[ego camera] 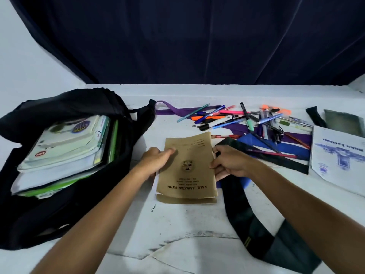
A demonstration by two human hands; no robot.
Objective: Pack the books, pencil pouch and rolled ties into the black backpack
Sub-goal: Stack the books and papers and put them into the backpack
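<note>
Books: the person is gathering brown exercise books (pixel 187 171) on the counter (pixel 177 234), left hand (pixel 156 161) and right hand (pixel 227 165) fingers pinching their edges; next, probably lifting them into the backpack (pixel 59 204) at left.

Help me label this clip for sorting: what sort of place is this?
Probably a home or study corner set up for filming, not a classroom: a plain white table against a draped dark curtain, with school exercise books, scattered pens and a black backpack being packed.
</note>
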